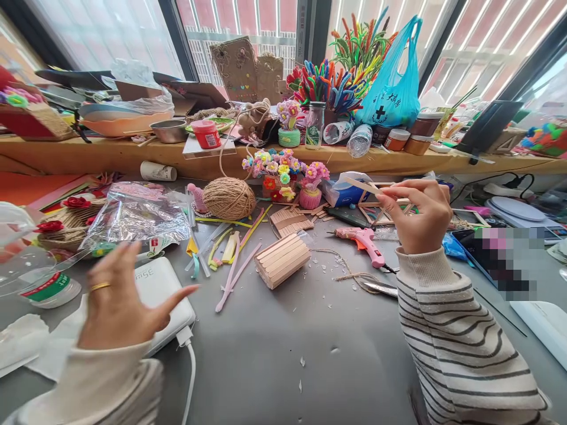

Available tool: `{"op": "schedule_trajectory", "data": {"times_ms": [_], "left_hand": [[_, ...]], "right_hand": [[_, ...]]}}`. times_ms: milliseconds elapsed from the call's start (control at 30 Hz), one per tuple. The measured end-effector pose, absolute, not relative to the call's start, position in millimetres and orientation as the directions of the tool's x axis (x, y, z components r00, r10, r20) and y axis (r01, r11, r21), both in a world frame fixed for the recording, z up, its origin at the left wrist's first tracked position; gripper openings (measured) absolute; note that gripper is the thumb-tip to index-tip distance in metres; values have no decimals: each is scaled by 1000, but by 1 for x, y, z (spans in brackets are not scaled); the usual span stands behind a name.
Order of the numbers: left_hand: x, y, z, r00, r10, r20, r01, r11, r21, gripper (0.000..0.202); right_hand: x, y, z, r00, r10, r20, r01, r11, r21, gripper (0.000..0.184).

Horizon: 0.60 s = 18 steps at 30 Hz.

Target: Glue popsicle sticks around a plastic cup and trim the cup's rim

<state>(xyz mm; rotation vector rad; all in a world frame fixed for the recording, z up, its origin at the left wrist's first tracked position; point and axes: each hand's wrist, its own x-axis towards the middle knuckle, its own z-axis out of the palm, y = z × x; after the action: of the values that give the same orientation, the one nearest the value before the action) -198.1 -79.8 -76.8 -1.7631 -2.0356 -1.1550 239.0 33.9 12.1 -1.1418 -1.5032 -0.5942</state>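
My right hand (pixel 419 215) is raised over the right side of the table, pinching a flat wooden craft stick (pixel 361 185) that points up and left. My left hand (pixel 126 298) hovers near a white power bank (pixel 170 295), thumb and fingers spread with nothing between them. Between the hands, a small cylinder covered in craft sticks (pixel 282 260) lies on its side on the grey table. Behind it sits a bundle of craft sticks (pixel 291 221) with a paper band. A pink glue gun (pixel 364 243) rests below and left of my right hand.
Scissors (pixel 380 288) and loose twine lie right of the cylinder. A ball of twine (pixel 229 198), pipe cleaners (pixel 230 283) and small flower pots (pixel 311 184) stand behind. A white cable (pixel 192 378) runs to the front edge. A clear plastic bottle (pixel 51 286) is at left, a phone (pixel 491 260) at right.
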Motion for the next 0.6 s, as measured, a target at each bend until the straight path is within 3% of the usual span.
{"op": "schedule_trajectory", "data": {"times_ms": [100,200,267,433,600], "left_hand": [[-115,-38,-42,-200,876,439,773,-134,620,81],[-68,-25,-41,-103,983,150,614,-56,787,79],[-58,-23,-49,-23,1000,11,566,4,824,76],[-57,-22,-61,-91,996,11,507,37,861,61],[-54,-25,-63,102,995,8,301,-38,953,60]], "right_hand": [[233,32,12,44,351,935,881,428,-202,9],[228,29,12,8,376,927,867,459,-194,8],[224,27,12,-14,395,918,851,487,-196,8],[214,19,8,-53,465,884,801,548,-240,8],[208,5,-1,-129,558,820,729,614,-303,9]]}}
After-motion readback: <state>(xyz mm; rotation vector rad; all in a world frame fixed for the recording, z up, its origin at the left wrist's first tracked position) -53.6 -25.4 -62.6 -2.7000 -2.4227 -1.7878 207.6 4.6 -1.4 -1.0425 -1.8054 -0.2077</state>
